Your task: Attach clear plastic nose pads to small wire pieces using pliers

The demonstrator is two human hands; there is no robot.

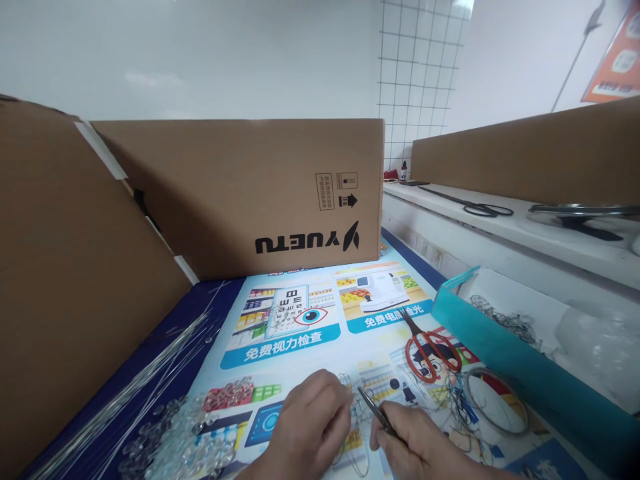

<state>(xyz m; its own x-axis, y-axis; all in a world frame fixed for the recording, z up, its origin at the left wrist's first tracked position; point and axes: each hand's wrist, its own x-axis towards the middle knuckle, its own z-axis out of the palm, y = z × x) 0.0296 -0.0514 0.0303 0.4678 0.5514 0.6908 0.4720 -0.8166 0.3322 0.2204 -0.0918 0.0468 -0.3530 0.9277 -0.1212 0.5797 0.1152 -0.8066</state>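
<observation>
My left hand (315, 420) is closed, its thumb and fingers pinched together on a thin wire (364, 460) that loops down between my hands. Just to the right, my right hand (417, 437) is wrapped round a pair of slim metal pliers (376, 410). The pliers' narrow tip points up and left, close to my left fingertips; whether it touches the wire I cannot tell. Clear glassy beads (193, 440) lie in a heap to the left of my left hand. Beyond my right hand rest orange-handled scissors (433, 357).
Long straight wires (150, 380) lie along the left side. A wire coil (500, 403) and loose wire bits sit on the right, beside a teal box (535, 383) holding tangled wire and clear plastic. Cardboard boxes (240, 193) stand at the back and left. Dark scissors (485, 209) lie on the ledge.
</observation>
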